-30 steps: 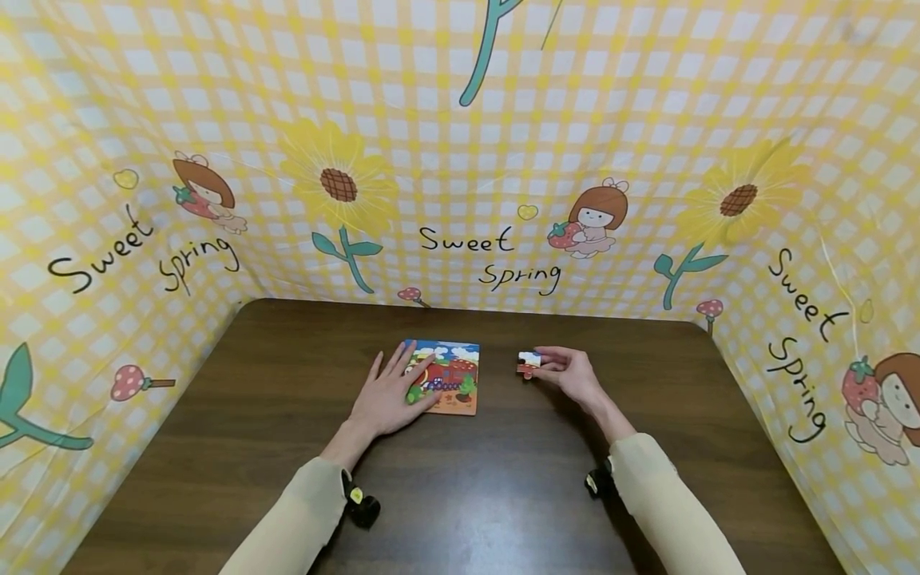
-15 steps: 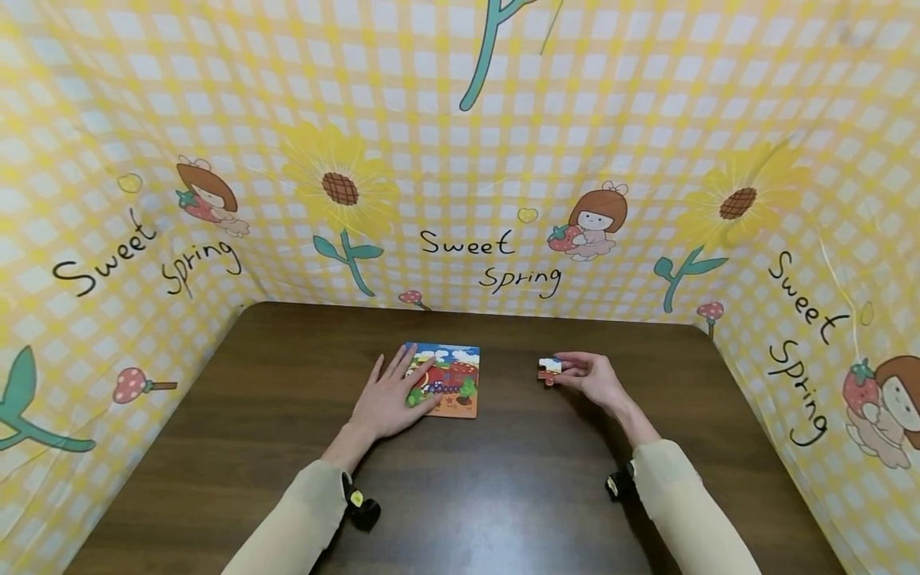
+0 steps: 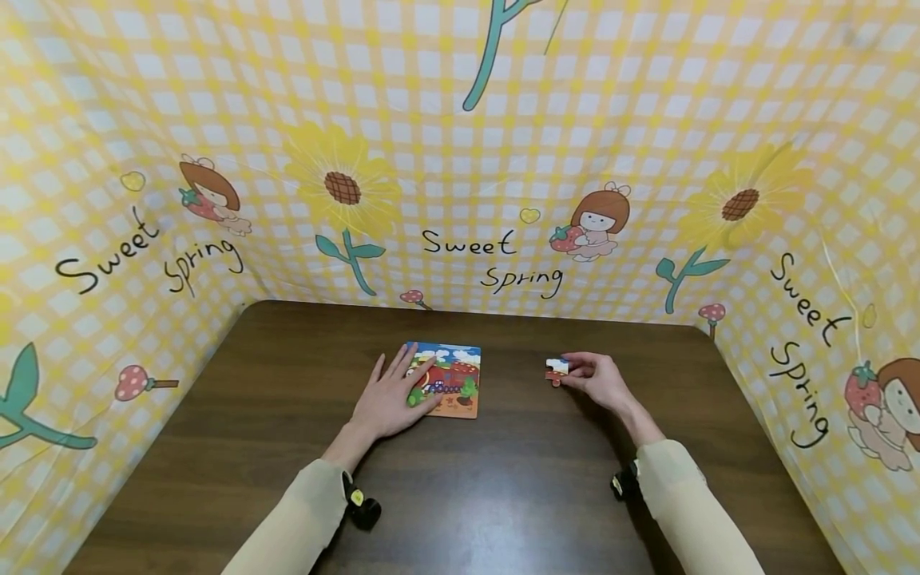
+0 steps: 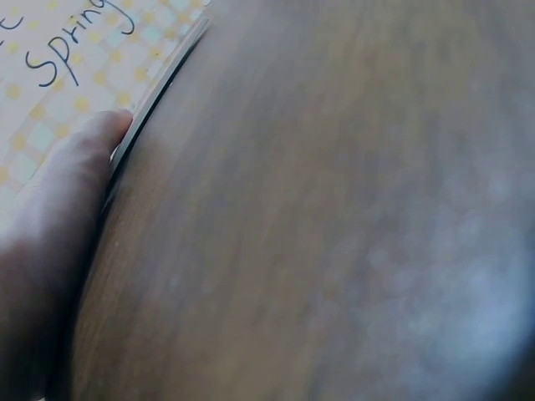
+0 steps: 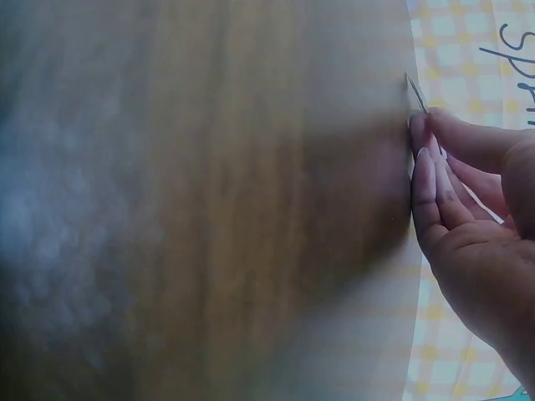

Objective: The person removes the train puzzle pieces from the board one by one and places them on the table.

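Observation:
A square picture puzzle with a red train, clouds and green bushes lies flat on the table, left of centre. Spread across its left part is my left hand, fingers straight, covering some of the picture. In the left wrist view, the thumb rests at the edge of the thin board. Well to the right, my right hand pinches a small puzzle piece, white on top and red below, between thumb and fingers. The right wrist view shows that puzzle piece edge-on at the fingertips.
The dark wooden table reaches toward me and out to both sides. A yellow-and-white checked cloth with flowers and lettering rises around its back and sides. A black strap device sits at the left wrist, another black device at the right.
My right hand has moved to the right with the puzzle piece, away from the puzzle, slowing in the last half second. The left hand stays on the puzzle.

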Available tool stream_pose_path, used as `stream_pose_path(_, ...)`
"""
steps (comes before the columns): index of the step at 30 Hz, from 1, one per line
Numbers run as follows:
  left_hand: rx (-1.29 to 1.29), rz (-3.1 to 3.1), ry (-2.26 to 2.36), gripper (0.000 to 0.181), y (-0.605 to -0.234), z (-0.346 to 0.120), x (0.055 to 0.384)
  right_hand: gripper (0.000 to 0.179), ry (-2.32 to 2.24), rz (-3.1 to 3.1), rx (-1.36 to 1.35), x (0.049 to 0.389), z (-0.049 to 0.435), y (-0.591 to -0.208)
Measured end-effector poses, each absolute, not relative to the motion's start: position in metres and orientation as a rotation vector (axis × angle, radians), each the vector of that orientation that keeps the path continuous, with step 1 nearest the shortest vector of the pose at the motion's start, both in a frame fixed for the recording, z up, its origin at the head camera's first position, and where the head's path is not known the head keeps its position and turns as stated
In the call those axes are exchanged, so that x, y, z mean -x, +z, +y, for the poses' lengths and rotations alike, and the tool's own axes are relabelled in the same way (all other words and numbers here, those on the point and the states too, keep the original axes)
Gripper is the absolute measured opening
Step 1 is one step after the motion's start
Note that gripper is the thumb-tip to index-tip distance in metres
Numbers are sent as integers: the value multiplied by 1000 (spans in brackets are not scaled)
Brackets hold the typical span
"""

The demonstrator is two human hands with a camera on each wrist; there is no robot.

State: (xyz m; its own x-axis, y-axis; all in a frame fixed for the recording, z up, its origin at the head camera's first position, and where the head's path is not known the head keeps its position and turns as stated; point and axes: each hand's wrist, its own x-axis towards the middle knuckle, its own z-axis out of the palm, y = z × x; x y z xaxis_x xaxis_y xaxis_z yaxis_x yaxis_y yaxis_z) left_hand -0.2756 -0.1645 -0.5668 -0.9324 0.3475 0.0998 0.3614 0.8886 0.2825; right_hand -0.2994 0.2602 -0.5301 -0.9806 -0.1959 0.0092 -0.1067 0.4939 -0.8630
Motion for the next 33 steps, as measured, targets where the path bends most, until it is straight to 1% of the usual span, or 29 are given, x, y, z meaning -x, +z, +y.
stream_pose_path(6, 562, -3007, -473, 86, -567, -165, 276, 42, -1503, 2662, 278, 299, 259, -532)
stream_pose_path(14, 548, -3015, -458, 100, -565, -165, 275, 40, -1461, 2711, 259, 299, 260, -532)
stream_pose_path(25, 532, -3010, -463, 102, -564, -165, 275, 45, -1456, 2705, 314, 299, 261, -532)
stream_pose_path(33, 508, -3022, -493, 109, -564, -165, 273, 38, -1464, 2790, 175, 300, 260, -528)
